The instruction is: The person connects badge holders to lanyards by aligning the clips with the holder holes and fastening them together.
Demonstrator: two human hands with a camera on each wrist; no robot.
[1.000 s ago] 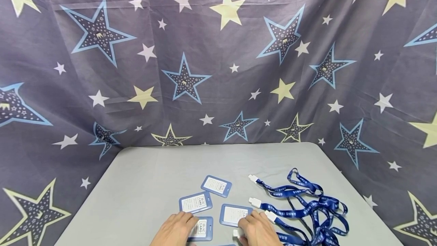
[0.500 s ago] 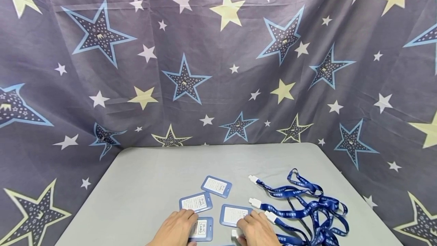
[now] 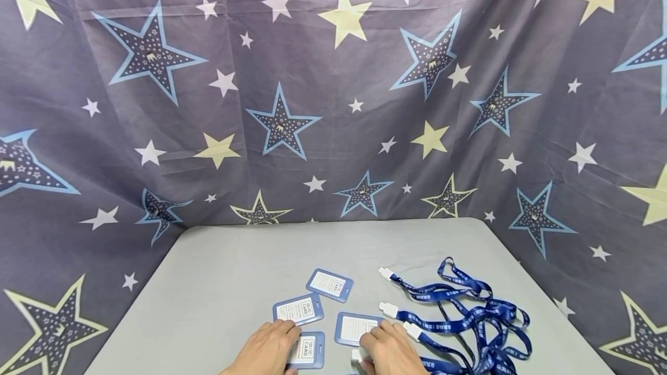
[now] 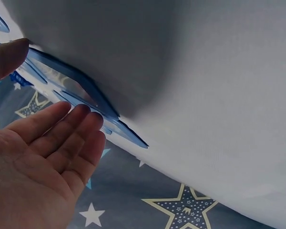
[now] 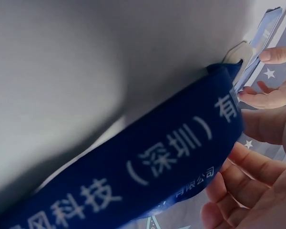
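My left hand (image 3: 264,349) rests at the left side of a blue-framed ID card holder (image 3: 308,350) and hides part of it. In the left wrist view its fingers are relaxed, and the thumb is apart from them beside a holder (image 4: 81,78). My right hand (image 3: 392,353) lies by the lower right corner of another card holder (image 3: 356,328), next to a white lanyard clip (image 3: 357,356). The right wrist view shows a blue lanyard (image 5: 148,162) with white lettering crossing in front of loosely bent fingers (image 5: 248,183). Nothing is visibly pinched by either hand.
Two more card holders (image 3: 299,309) (image 3: 330,285) lie farther up the grey table (image 3: 234,271). Tangled blue lanyards (image 3: 484,320) with white clips (image 3: 388,309) spread over its right side. A dark star-printed cloth (image 3: 333,103) hangs behind the table.
My left hand has shifted very slightly left, and my right hand a little left and down. The card holders and lanyards stay where they were.
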